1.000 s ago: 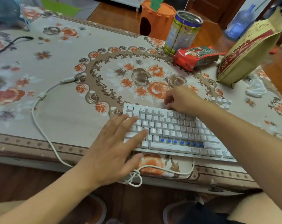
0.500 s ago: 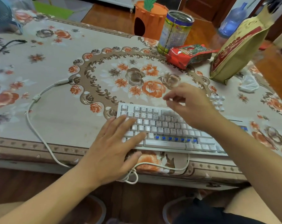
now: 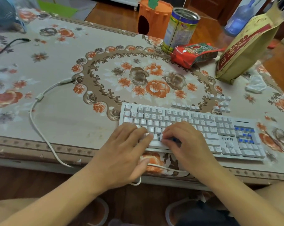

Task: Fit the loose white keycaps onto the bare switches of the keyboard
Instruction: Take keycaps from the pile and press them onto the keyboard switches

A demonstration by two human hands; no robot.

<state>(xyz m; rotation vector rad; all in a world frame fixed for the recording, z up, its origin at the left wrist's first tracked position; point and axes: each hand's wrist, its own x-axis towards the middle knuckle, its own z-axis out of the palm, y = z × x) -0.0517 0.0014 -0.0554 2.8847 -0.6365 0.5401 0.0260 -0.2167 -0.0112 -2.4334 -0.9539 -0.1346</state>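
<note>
A white keyboard lies near the table's front edge. Bare blue switches show in its number pad, and one more peeks out by my right fingertips in the bottom letter row. Loose white keycaps lie in a row just behind the keyboard, with a further cluster of keycaps to their right. My left hand rests on the keyboard's left end with straight fingers. My right hand has its fingers curled down over the bottom letter row, pinching a white keycap at the switches there.
The keyboard's white cable loops left and hangs over the front edge. At the back right stand a tin can, a red packet, a yellow-green bag and an orange carrot-shaped holder. Crumpled white plastic lies at the right.
My right hand left the loose keycaps behind the keyboard and came down onto the bottom letter row. My left hand stayed on the keyboard's left end.
</note>
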